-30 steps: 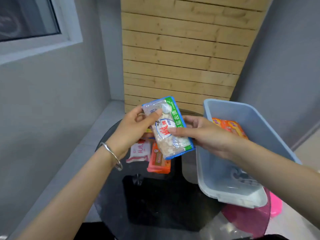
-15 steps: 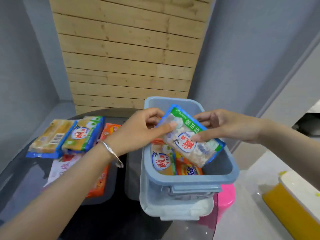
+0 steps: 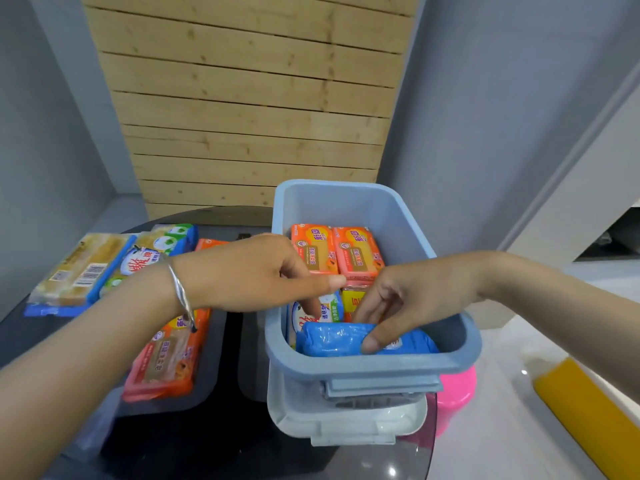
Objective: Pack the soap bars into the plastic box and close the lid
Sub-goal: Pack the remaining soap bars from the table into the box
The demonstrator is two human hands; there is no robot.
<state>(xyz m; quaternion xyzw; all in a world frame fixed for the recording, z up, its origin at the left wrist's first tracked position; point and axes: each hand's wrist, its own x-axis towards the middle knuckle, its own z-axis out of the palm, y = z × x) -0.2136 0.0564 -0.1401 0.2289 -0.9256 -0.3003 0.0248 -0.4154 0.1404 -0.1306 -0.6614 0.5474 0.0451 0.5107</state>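
Observation:
A light blue plastic box point(image 3: 374, 367) stands open on the dark round table point(image 3: 194, 448), resting on its pale lid point(image 3: 346, 424). Two orange soap packs point(image 3: 315, 249) lie at the back of the box, with other packs in the middle. A blue-wrapped soap pack point(image 3: 332, 341) stands on edge against the near wall. My right hand point(image 3: 415, 292) grips it, thumb on its front. My left hand point(image 3: 249, 271) reaches over the left rim with fingers spread, one fingertip dipping behind the blue pack. More soap lies left of the box: a yellow pack point(image 3: 79, 268), a green-and-white pack point(image 3: 156, 258) and an orange pack point(image 3: 166, 358).
A pink round object point(image 3: 453, 396) sits behind the box's right corner, below the table edge. A yellow-and-white bar point(image 3: 585, 410) lies on the pale floor at the right. A wooden slat panel point(image 3: 242, 116) and grey walls close off the back.
The pack that both hands held above the box has gone down into it and now stands along the near wall. My left hand has loosened from it.

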